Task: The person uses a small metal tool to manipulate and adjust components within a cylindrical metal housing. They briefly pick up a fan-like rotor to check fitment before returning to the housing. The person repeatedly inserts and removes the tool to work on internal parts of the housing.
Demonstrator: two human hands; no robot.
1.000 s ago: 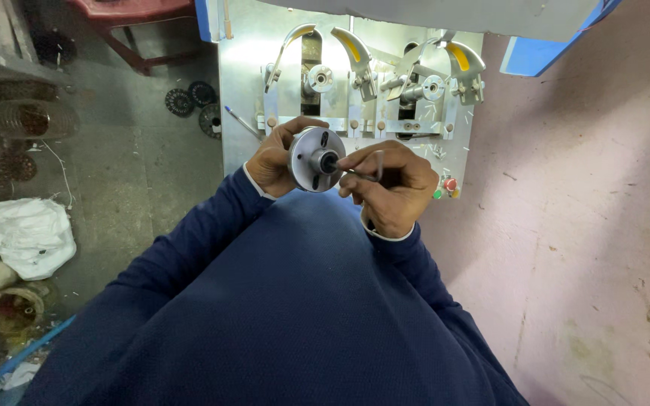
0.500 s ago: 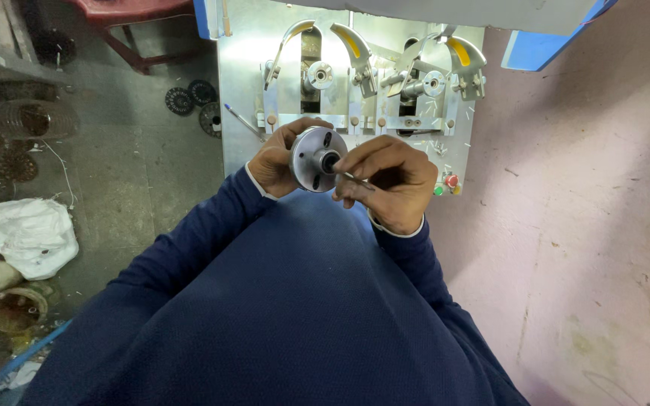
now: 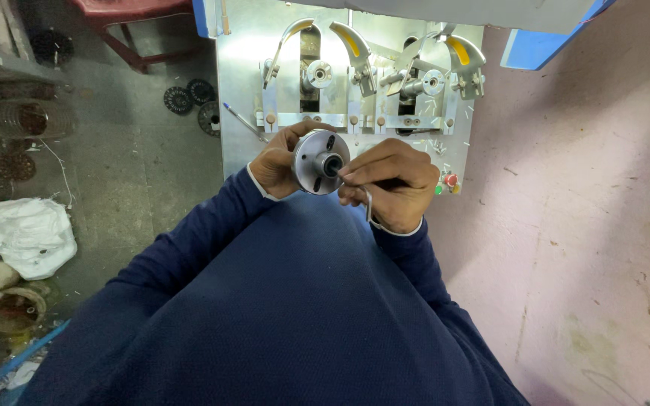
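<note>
left hand [image 3: 274,165]: fingers clamped round the rim of a metal disc [image 3: 319,161]; disc is held from behind, face turned up toward the camera.
disc: round, grey, with a dark central hub [image 3: 332,165] and slots in the face; held in the air just in front of the machine [image 3: 355,83], above the dark-blue sleeves.
right hand [image 3: 390,183]: fingers pinched together on a thin hex key [image 3: 366,201]; short end is pointed at the hub, tip at or in the hub, exact seating cannot be told. Bent long leg is seen hanging below the fingers.
hands: just beside each other, disc between them.
machine: light metal plate with two spindles, curved arms with yellow strips, red and green buttons [image 3: 447,184] near the right hand.
floor, left: white bag [image 3: 28,233], small dark gears [image 3: 189,98], red stool legs [image 3: 126,37].
floor, right: pink concrete [image 3: 588,225], stained.
</note>
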